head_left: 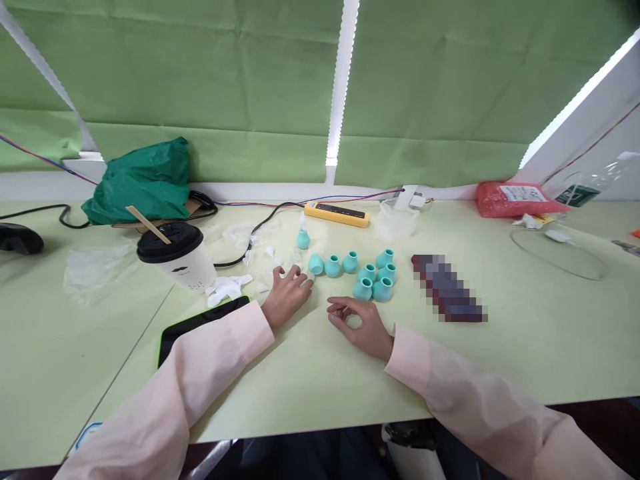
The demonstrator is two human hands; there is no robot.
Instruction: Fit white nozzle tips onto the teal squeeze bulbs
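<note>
My left hand (289,295) rests on the table with its fingers bent and spread, holding nothing I can see. Its fingertips are beside crumpled clear plastic (303,283) and a small teal vase-shaped pot (315,264) that lies tipped. To the right, my right hand (365,327) hovers with thumb and fingers curved toward each other; no object shows between them. Several like pots stand just beyond it, among them one pot (383,289) at the front and another pot (350,261) behind. A separate pot (303,239) stands farther back, with something whitish at its top.
A lidded paper cup (187,270) with a wooden stick, white tissue (227,289) and a black tablet (200,327) are at left. Behind are a green bag (145,180) and a yellow power strip (337,214). A blurred dark object (447,290) and a red package (515,200) are at right.
</note>
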